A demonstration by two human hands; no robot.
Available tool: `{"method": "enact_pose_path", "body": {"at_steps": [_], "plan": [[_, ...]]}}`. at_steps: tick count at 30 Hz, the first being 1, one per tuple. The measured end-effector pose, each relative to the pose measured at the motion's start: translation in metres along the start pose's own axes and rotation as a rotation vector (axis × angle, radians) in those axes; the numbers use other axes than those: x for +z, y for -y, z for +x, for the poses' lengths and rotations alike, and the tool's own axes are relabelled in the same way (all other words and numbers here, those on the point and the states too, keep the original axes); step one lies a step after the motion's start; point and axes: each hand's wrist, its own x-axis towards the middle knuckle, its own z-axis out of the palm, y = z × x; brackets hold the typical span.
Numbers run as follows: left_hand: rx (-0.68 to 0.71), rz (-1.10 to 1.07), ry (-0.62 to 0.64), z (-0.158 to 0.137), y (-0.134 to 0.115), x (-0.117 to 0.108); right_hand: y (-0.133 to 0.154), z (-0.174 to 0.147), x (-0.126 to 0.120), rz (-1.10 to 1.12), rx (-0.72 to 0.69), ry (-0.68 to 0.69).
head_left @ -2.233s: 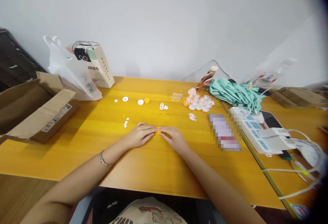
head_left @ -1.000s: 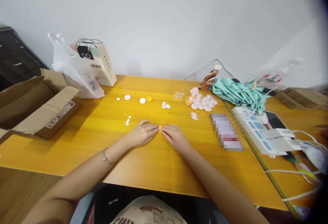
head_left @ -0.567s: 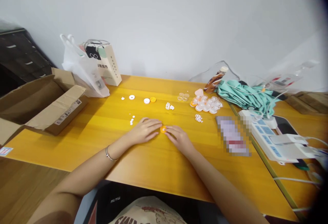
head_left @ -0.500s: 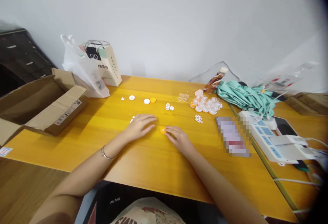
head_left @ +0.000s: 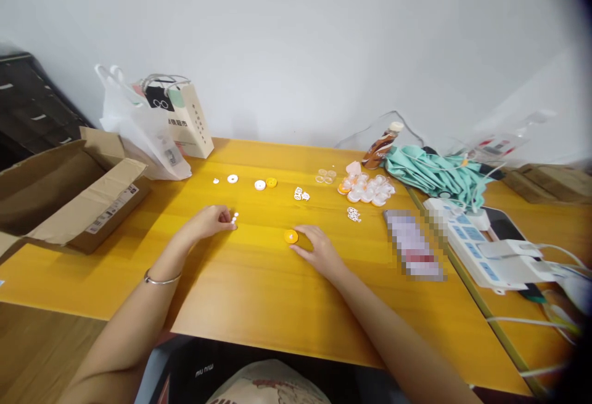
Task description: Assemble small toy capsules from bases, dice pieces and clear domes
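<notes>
My left hand (head_left: 213, 221) is closed in a pinch at the tabletop, its fingertips on a small white piece (head_left: 234, 220). Another small white round piece (head_left: 236, 214) lies just beyond the fingertips. An orange disc (head_left: 291, 237) with a pale centre rests flat on the table. At its right edge, my right hand (head_left: 320, 250) has thumb and forefinger around the rim. Farther back are a white ring (head_left: 232, 179), a white disc (head_left: 260, 185) and a yellow disc (head_left: 271, 182) side by side. White openwork pieces (head_left: 301, 194) lie behind the orange disc.
Clear rings (head_left: 325, 176) and a cluster of clear-capped pieces (head_left: 367, 188) lie at the back right, near a brown bottle (head_left: 382, 146). A phone (head_left: 414, 245) and a power strip (head_left: 472, 250) are on the right. An open cardboard box (head_left: 69, 200) stands left, beside bags (head_left: 139, 136).
My left hand has moved left, away from the orange disc, and its fingers have closed at the small white pieces. My right hand stays at the disc, showing more of it. The view shifted slightly.
</notes>
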Motion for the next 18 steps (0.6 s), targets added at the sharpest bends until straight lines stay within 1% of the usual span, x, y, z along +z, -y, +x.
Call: {"method": "enact_pose_path", "body": {"at_steps": [3, 6, 13, 18], "plan": [[-0.034, 0.006, -0.059, 0.003, -0.003, 0.008, -0.001, 0.001, 0.001, -0.008, 0.015, 0.018], [-0.022, 0.002, -0.084, 0.004, -0.004, 0.014, -0.001, 0.002, 0.002, -0.011, 0.029, 0.029], [0.096, -0.042, -0.068, 0.0, -0.01, 0.017, -0.001, 0.002, 0.002, -0.01, 0.035, 0.04], [0.098, -0.097, -0.024, -0.001, -0.017, 0.022, -0.002, 0.002, 0.002, 0.013, 0.04, 0.032]]}}
